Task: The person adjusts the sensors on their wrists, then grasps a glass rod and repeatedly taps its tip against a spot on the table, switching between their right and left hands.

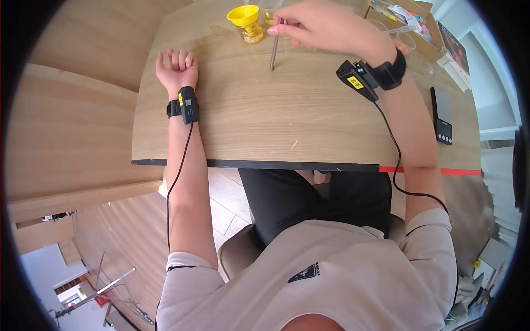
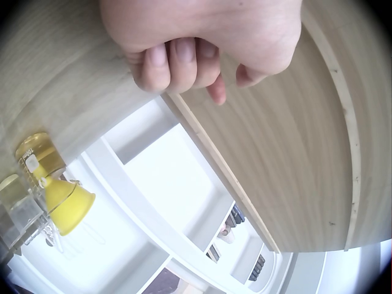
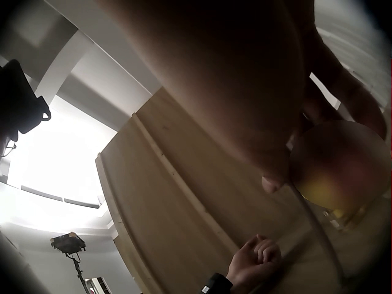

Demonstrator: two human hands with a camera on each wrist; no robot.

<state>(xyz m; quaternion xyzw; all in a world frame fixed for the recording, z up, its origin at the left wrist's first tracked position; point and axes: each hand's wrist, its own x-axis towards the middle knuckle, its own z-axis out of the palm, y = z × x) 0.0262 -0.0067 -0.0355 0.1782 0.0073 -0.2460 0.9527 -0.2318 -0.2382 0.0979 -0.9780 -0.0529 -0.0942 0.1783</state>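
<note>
My right hand [image 1: 309,27], over the far part of the table, pinches a thin grey-brown rod [image 1: 274,52] that slants down toward the tabletop. In the right wrist view, a blurred round disc [image 3: 343,168] with pink and yellow tones overlaps the fingers beside the rod's upper end; what it is, I cannot tell. Just left of this hand stands a glass flask [image 1: 253,34] of amber liquid, with a yellow funnel [image 1: 243,16] in its mouth. My left hand [image 1: 178,67] rests on the table at the left, fingers loosely curled and holding nothing.
Clear cups [image 1: 404,43] stand at the back right, near a cardboard box [image 1: 433,25] of small packets. A black and silver digital scale [image 1: 441,116] lies by the right edge. A wooden panel [image 1: 72,127] rises left of the table [image 1: 248,121]. A wet stain [image 1: 220,30] marks the wood.
</note>
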